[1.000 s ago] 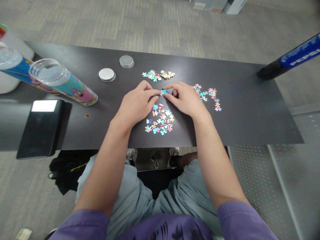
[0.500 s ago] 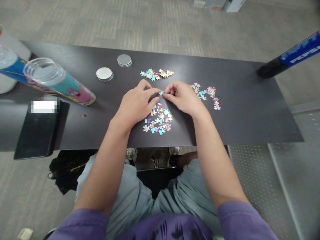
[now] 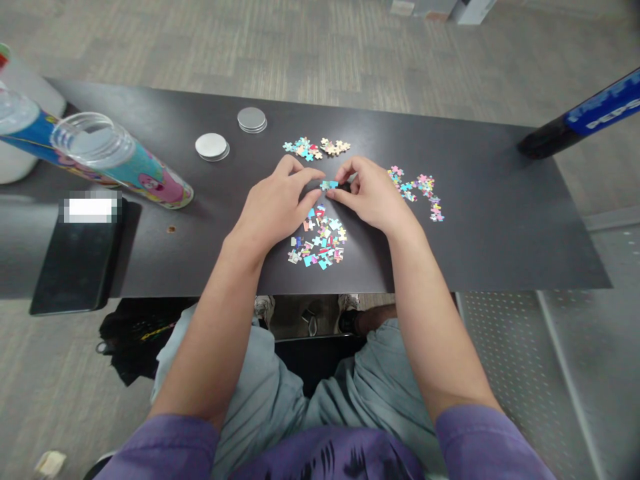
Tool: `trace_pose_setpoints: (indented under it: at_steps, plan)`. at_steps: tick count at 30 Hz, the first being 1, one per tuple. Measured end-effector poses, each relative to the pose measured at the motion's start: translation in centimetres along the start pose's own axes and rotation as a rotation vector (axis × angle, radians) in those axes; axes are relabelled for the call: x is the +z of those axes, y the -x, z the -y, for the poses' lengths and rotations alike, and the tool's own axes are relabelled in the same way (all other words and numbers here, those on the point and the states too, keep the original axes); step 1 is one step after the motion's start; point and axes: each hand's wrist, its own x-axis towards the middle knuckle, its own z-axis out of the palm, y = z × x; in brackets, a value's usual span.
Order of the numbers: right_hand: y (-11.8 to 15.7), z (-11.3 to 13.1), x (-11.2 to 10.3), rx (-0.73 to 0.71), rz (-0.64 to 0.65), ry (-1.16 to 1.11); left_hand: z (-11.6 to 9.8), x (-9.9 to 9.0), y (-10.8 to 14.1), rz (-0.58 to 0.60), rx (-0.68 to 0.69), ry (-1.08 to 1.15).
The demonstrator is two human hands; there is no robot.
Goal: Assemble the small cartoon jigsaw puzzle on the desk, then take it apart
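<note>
Over the dark table, my left hand (image 3: 276, 202) and my right hand (image 3: 370, 192) meet at a small strip of green and blue jigsaw puzzle pieces (image 3: 329, 185). My left thumb and index finger bracket its left end. At its right end, the right thumb and index finger pinch it, the other fingers curled. Just below lies a pile of loose jigsaw pieces (image 3: 320, 241), partly behind the left thumb. Beyond the hands sits a joined cluster of pieces (image 3: 305, 148) beside a cream-coloured one (image 3: 335, 147). Right of my right hand is another joined chain of pieces (image 3: 425, 187), partly hidden by that hand.
Two stacks of round discs, one white (image 3: 211, 145) and one grey (image 3: 251, 119), lie at the back left. A clear-topped printed tube (image 3: 145, 180) and a black phone-like slab (image 3: 75, 260) are at left. A blue and black cylinder (image 3: 575, 127) is at far right.
The right fingers have drawn slightly right and off the piece, so more of the green and blue strip shows between the hands. The view has shifted slightly.
</note>
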Motion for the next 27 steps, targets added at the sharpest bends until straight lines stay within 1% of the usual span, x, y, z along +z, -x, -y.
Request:
trace_pose_setpoints:
  at_steps: [2, 5, 7, 10, 15, 21, 24, 27]
  plan:
    - [0.2, 0.2, -0.4, -0.013, 0.012, 0.012, 0.0, 0.1, 0.0, 0.011, 0.024, -0.021]
    - [0.4, -0.2, -1.2, -0.031, -0.001, 0.039, 0.2, 0.2, 0.1, 0.02, 0.061, -0.042]
    - [0.5, -0.6, -1.5, -0.022, -0.021, 0.045, 0.4, 0.2, 0.1, 0.0, 0.065, -0.026]
    - [0.5, -1.0, -1.6, -0.005, -0.044, 0.071, 0.8, -0.1, 0.2, -0.04, 0.037, -0.012]
    - [0.8, -0.9, -1.6, -0.059, 0.01, 0.133, 1.2, -0.7, 0.4, -0.062, 0.016, -0.02]
    - [1.2, -0.6, -1.5, -0.075, 0.002, 0.209, 1.2, -0.4, 0.4, -0.068, 0.034, 0.015]
    - [1.3, -0.4, -1.3, -0.085, 0.033, 0.173, 1.4, -0.4, 0.4, -0.037, 0.074, 0.019]
    - [1.3, -0.2, -1.4, -0.109, 0.07, 0.117, 1.6, -0.5, 0.4, -0.031, 0.08, 0.023]
